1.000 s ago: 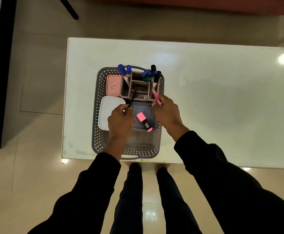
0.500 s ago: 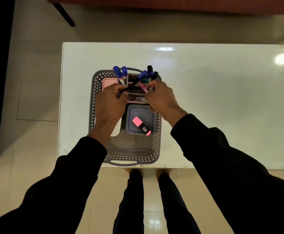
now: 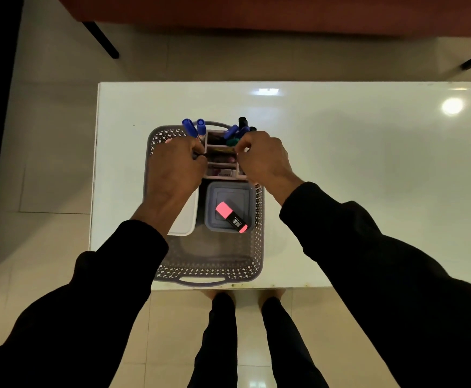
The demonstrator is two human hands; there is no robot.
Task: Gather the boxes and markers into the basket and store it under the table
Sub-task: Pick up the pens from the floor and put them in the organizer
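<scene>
Hands at the organizer in the basket [image 3: 209, 271]
Left hand [image 3: 174, 170] pinches a dark pen [image 3: 200, 155]; right hand [image 3: 262, 158] curled, contents unclear; pink highlighter [image 3: 231, 217] print unreadable.

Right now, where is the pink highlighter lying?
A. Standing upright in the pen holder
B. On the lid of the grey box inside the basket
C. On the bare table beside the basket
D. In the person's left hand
B: the highlighter lies flat on the grey box lid, inside the basket, apart from both hands, which are at the pen holder.
</scene>
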